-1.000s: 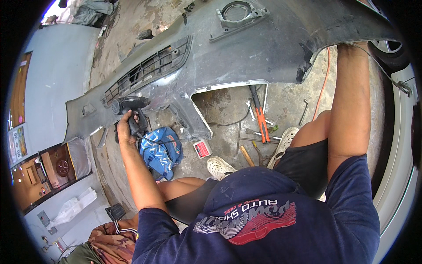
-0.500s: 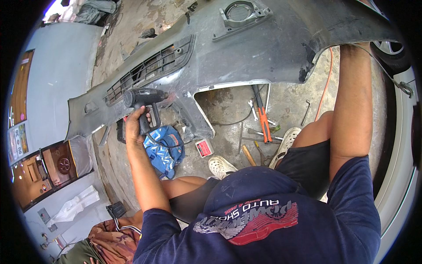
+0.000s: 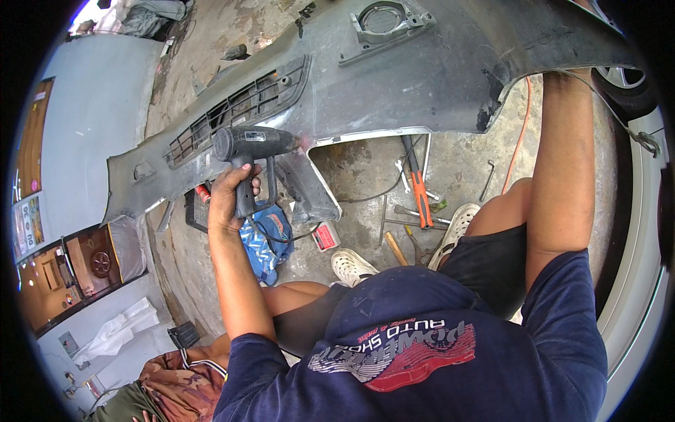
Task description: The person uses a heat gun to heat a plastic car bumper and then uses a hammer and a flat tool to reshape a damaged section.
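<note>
My left hand (image 3: pixel 232 191) is wrapped round the handle of a black heat gun (image 3: pixel 247 143). The gun's nozzle points right, close against the grey car bumper (image 3: pixel 401 95), beside the corner of its rectangular cut-out. A slatted grille (image 3: pixel 242 102) is set in the bumper left of that spot, and a round lamp bracket (image 3: pixel 385 21) sits higher up. My right forearm (image 3: pixel 566 162) reaches up to the bumper's right-hand edge; the hand itself is hidden behind it. The gun's cord hangs past a blue patterned cloth bag (image 3: pixel 266 243) on the floor.
An orange-handled hammer (image 3: pixel 420 190), a wooden handle (image 3: pixel 396 249) and several wrenches lie between my feet and the bumper. A small red-and-white box (image 3: pixel 325 237) is near my left shoe. At right stands a light-coloured car (image 3: pixel 643 295); another person (image 3: pixel 186 383) sits at lower left.
My left hand has moved the heat gun to the right and slightly up along the bumper, bringing its nozzle to the cut-out's corner. My right arm stays in place.
</note>
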Tool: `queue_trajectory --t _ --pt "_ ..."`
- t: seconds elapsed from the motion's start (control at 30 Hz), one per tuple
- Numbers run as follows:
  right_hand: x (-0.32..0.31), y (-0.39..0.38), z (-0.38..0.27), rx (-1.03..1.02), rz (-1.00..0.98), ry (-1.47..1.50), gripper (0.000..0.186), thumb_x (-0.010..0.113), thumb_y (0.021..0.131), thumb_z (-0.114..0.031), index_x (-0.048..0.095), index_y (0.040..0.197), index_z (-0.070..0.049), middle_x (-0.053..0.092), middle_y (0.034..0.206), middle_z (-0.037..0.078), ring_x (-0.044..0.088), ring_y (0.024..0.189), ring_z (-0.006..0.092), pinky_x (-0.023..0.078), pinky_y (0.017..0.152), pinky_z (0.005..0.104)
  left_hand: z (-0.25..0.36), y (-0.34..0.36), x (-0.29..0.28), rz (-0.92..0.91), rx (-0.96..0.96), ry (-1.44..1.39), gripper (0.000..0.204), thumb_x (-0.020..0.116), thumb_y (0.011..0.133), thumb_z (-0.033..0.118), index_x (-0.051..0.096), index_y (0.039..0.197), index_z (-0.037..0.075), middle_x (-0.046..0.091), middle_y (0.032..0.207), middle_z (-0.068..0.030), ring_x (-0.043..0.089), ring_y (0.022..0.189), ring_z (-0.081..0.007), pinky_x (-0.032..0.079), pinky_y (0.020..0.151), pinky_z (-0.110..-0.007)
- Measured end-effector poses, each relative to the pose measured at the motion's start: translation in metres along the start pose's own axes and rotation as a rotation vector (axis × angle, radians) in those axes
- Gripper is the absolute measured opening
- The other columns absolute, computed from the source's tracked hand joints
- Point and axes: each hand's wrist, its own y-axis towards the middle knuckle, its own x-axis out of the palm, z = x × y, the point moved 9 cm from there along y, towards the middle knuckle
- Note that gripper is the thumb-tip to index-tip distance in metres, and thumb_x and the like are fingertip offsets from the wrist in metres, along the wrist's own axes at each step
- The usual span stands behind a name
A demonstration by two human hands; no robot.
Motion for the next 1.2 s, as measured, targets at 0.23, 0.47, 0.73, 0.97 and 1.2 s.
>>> queue_trajectory --t 0.23,0.47,0.73,0.97,1.2 --pt "0.010 -0.011 -0.002 0.024 -0.111 -0.045 0.066 0.032 0.116 -0.042 0.072 0.077 -0.005 0.075 0.090 0.013 0.066 0.119 0.0340 0.045 0.115 0.0494 0.007 -0.004 0.015 -0.087 0.013 0.026 0.035 0.076 0.093 0.018 0.064 0.119 -0.003 0.075 0.105 -0.0143 0.068 0.074 -0.0164 0.057 0.066 -0.030" --pt "0.076 -0.043 0.001 -0.051 -0.466 -0.315 0.067 0.031 0.116 -0.041 0.071 0.076 -0.006 0.074 0.088 0.010 0.067 0.117 0.0323 0.047 0.113 0.0491 0.021 -0.016 0.047 -0.161 0.063 -0.042 0.032 0.075 0.094 0.014 0.063 0.118 -0.003 0.074 0.104 -0.0144 0.068 0.072 -0.0155 0.058 0.062 -0.028" --pt "0.083 -0.051 0.008 -0.031 -0.427 -0.338 0.067 0.031 0.116 -0.041 0.070 0.075 -0.006 0.074 0.088 0.012 0.067 0.115 0.0335 0.047 0.113 0.0495 0.036 -0.031 0.075 -0.225 0.098 -0.055 0.039 0.076 0.091 0.015 0.061 0.119 -0.008 0.072 0.108 -0.0209 0.066 0.073 -0.0182 0.055 0.063 -0.030" --pt "0.070 -0.042 0.001 -0.009 -0.423 -0.340 0.066 0.032 0.115 -0.042 0.070 0.075 -0.005 0.074 0.088 0.013 0.067 0.115 0.0350 0.046 0.113 0.0509 0.031 -0.028 0.080 -0.201 0.071 -0.021 0.038 0.077 0.091 0.016 0.062 0.118 -0.006 0.072 0.107 -0.0189 0.066 0.072 -0.0171 0.054 0.063 -0.029" --pt "0.043 -0.027 -0.008 -0.018 -0.328 -0.256 0.065 0.034 0.114 -0.042 0.070 0.075 -0.005 0.074 0.087 0.015 0.066 0.116 0.0366 0.045 0.113 0.0523 0.021 -0.021 0.059 -0.165 0.066 -0.010 0.034 0.074 0.093 0.012 0.061 0.120 -0.004 0.072 0.105 -0.0149 0.067 0.072 -0.0160 0.056 0.062 -0.028"
